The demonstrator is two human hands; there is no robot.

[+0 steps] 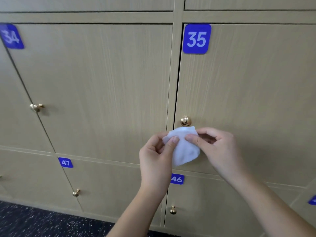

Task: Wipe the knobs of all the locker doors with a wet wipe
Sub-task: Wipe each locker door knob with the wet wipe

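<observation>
1. Pale wood-grain locker doors (pixel 102 82) fill my view, each with a blue number plate; dark speckled floor (pixel 42 223) shows at the bottom left.
2. I see the plate marked 35 (pixel 196 38) at the top left corner of the right-hand door, and the plate marked 34 (pixel 11 37) on the door to its left, blurred at the frame edge.
3. Door 35's gold knob (pixel 186 120) sits low on its left edge and carries a dark scribble-like mark on its face.
4. Just below that knob I hold the white wet wipe (pixel 183 147), folded and slightly crumpled. Its top edge is very near the knob; I cannot tell whether they touch.
5. My left hand (pixel 157 158) pinches the wipe's left side, thumb on the front.
6. My right hand (pixel 220 147) pinches the right side, thumb on the front and other fingers curled.
7. Door 34's knob (pixel 36 107) stands well to the left, untouched.
8. Lower down I read plates 47 (pixel 65 162) and 46 (pixel 177 179), the latter partly hidden by my left wrist, with a small gold knob at (pixel 76 192) and another knob at (pixel 173 210).
</observation>
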